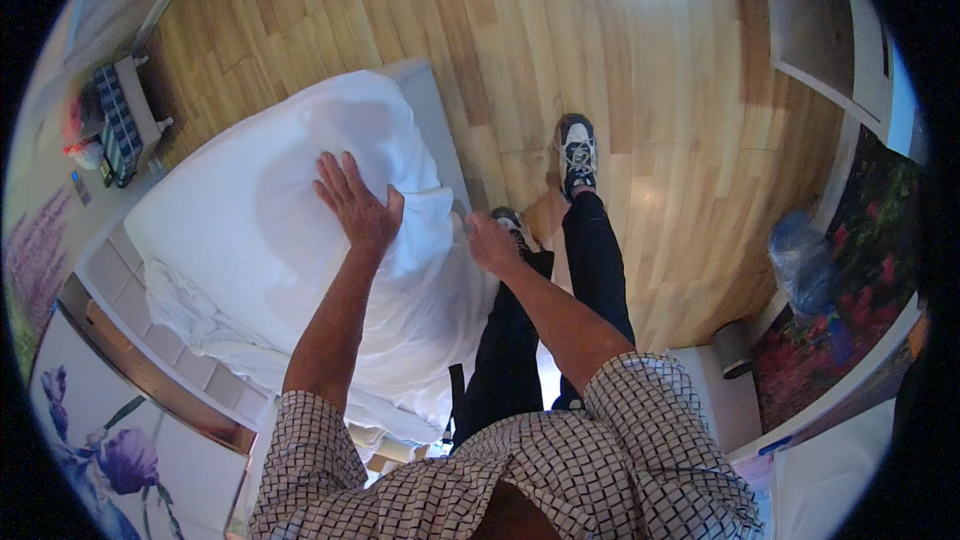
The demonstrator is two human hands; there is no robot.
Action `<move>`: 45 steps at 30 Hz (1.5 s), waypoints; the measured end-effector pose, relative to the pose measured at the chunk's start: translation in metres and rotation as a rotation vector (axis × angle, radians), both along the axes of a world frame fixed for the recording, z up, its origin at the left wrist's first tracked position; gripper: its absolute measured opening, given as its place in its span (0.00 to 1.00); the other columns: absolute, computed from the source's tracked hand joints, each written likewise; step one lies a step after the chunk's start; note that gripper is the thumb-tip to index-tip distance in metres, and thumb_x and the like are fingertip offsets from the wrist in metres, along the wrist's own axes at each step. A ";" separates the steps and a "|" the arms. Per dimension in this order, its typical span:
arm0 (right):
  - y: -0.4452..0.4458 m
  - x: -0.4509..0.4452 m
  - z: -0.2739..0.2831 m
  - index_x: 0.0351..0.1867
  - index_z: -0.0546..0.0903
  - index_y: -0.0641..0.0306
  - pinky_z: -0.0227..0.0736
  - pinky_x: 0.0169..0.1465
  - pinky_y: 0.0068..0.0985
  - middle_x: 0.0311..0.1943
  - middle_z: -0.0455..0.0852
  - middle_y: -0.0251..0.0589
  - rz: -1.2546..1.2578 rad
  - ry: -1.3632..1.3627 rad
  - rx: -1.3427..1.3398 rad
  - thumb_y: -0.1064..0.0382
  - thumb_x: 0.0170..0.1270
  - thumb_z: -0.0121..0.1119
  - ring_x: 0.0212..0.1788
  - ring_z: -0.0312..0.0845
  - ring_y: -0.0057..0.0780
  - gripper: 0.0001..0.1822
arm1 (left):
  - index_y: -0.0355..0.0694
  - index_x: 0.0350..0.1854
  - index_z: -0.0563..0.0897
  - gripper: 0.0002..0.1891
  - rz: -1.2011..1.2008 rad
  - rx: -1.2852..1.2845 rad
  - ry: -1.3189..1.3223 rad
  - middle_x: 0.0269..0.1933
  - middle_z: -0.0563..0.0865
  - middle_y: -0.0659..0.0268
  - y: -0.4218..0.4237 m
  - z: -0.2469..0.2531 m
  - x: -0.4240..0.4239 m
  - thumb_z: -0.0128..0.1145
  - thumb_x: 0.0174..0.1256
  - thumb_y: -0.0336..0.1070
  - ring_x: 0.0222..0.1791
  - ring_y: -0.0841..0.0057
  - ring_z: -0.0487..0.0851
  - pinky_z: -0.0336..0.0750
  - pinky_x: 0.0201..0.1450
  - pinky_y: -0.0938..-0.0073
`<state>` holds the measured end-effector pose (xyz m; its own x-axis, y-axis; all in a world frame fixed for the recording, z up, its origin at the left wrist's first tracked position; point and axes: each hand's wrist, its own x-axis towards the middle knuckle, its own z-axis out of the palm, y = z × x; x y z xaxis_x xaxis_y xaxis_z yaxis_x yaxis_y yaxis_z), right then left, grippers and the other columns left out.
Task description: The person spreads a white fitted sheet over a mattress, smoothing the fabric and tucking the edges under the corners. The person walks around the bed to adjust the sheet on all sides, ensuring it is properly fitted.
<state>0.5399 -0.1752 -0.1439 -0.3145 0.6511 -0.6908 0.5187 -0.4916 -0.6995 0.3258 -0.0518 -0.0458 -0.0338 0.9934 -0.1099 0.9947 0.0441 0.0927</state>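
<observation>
A white sheet (217,187) covers a mattress, smooth over the top and rumpled along the near left side. My left hand (360,202) lies on the sheet with its palm down and fingers spread. Close to the mattress's right edge, my right hand (491,241) is curled and slightly blurred, with a bit of white fabric beside it; whether it grips the fabric is not plain. Beyond the sheet's far right edge shows the pale side of the mattress or its base (439,116).
Wood flooring (517,30) runs ahead and to the right. A small shelf (139,101) with a checked item stands at the left wall. At right are a plastic-wrapped bundle (799,262), a dark cylindrical bin (733,349) and a flowered panel (862,270).
</observation>
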 end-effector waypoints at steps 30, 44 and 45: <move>0.037 -0.096 -0.076 0.35 0.82 0.60 0.74 0.36 0.30 0.28 0.82 0.36 -0.871 0.256 -0.365 0.52 0.69 0.61 0.31 0.76 0.24 0.14 | 0.30 0.75 0.62 0.36 -0.016 0.205 -0.080 0.76 0.62 0.39 -0.116 0.036 -0.036 0.47 0.77 0.55 0.77 0.42 0.59 0.49 0.77 0.39; 0.020 -0.081 -0.080 0.39 0.81 0.65 0.76 0.36 0.34 0.29 0.84 0.42 -0.558 0.125 -0.181 0.61 0.67 0.62 0.32 0.82 0.34 0.09 | 0.37 0.68 0.71 0.28 -0.039 0.209 -0.231 0.73 0.66 0.38 -0.133 0.041 -0.026 0.58 0.70 0.44 0.75 0.42 0.63 0.51 0.76 0.35; 0.017 -0.080 -0.086 0.38 0.80 0.66 0.77 0.38 0.37 0.29 0.85 0.46 -0.467 -0.019 -0.002 0.62 0.67 0.60 0.33 0.83 0.40 0.08 | 0.36 0.68 0.70 0.28 -0.049 0.202 -0.218 0.73 0.66 0.37 -0.135 0.043 -0.022 0.57 0.71 0.44 0.75 0.41 0.63 0.51 0.75 0.35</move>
